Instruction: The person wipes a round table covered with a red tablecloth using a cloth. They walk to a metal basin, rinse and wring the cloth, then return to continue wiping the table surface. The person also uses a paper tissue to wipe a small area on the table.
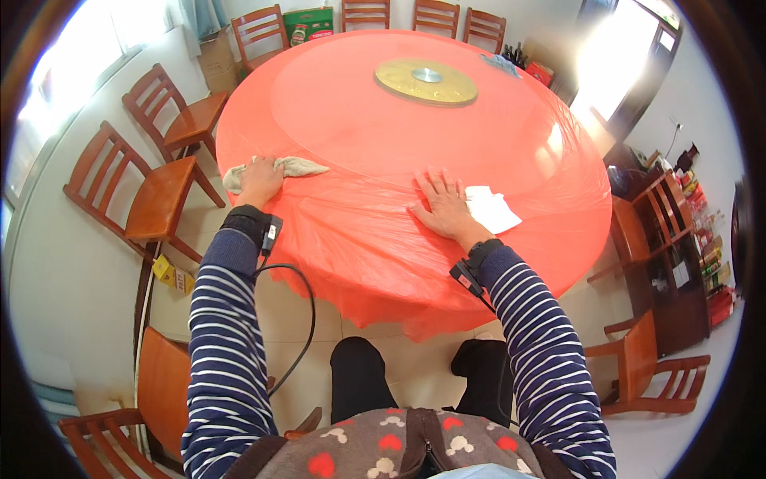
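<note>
My left hand (261, 181) grips a beige rag (302, 167) against the left front edge of a round table. A thin red plastic tablecloth (359, 215) covers the table and falls in folds over its front edge. Palm down on this plastic, my right hand (444, 206) lies with its fingers spread and holds nothing. A white paper or tissue (495, 211) lies against its right side, partly hidden by the hand. Towards the far side sits a golden round turntable base (426, 82) with a silvery disc (426, 75) at its centre.
A blue-grey cloth (501, 64) lies by the table's far right edge. Wooden chairs (161, 191) surround the table. A yellow box (173, 274) is low on the left, a cardboard box (218, 60) behind. On the right stands a dark cabinet (676, 299). Cables hang from both wrists.
</note>
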A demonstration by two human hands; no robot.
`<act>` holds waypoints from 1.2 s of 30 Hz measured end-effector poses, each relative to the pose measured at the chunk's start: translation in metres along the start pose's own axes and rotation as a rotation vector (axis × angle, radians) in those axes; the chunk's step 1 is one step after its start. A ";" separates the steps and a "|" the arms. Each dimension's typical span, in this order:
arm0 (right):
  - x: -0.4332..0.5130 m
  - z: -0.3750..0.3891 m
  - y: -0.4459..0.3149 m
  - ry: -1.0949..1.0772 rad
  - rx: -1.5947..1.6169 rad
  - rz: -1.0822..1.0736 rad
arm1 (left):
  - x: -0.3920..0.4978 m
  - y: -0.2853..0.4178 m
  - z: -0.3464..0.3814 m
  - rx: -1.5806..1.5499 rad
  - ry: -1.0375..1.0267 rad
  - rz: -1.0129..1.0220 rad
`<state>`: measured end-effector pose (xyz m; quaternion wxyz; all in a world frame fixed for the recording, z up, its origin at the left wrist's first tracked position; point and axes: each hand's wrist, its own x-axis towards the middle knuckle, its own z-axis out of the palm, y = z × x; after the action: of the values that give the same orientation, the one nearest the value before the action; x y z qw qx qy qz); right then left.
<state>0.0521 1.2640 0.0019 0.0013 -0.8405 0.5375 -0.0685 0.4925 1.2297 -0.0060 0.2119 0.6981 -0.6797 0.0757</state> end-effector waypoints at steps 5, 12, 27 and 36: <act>0.000 0.001 -0.004 -0.003 0.002 -0.005 | -0.069 0.082 -0.015 -0.218 0.026 0.428; -0.011 -0.012 -0.014 0.128 -0.068 -0.100 | -0.144 0.103 -0.052 -0.292 -0.059 0.477; -0.124 -0.012 -0.018 0.217 0.110 -0.319 | -0.175 0.059 -0.053 -0.338 0.118 0.480; -0.128 -0.029 -0.028 0.158 0.102 -0.337 | -0.137 0.115 -0.091 -0.424 -0.107 0.632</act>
<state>0.0211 1.3935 0.0183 -0.0097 -0.9094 0.3835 -0.1609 0.3875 1.3933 0.0443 0.2822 0.3976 -0.8721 -0.0414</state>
